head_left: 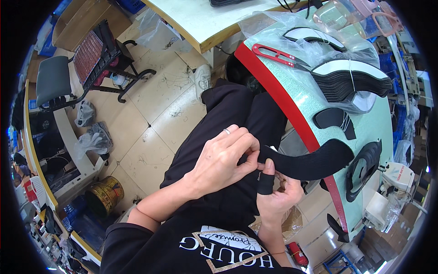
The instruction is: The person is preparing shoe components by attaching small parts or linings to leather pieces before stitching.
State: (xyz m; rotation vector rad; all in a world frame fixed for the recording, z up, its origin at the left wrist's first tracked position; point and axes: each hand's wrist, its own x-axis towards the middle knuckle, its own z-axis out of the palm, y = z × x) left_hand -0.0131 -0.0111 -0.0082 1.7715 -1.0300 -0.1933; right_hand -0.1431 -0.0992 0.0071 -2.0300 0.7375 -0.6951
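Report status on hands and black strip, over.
Left hand and right hand both on curved black strip, near one end. Red-handled snips apart from hands. Nothing visibly blocking.

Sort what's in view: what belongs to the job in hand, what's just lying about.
Job, apparently:
Black curved strip, being held
Large tied stack of curved pieces
Red-handled snips

Lying about, seemingly:
Yellow bucket
Plastic bags on the floor
Fire extinguisher

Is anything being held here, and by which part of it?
Yes, a curved black strip: the left hand pinches its left end, and the right hand grips its lower edge close by.
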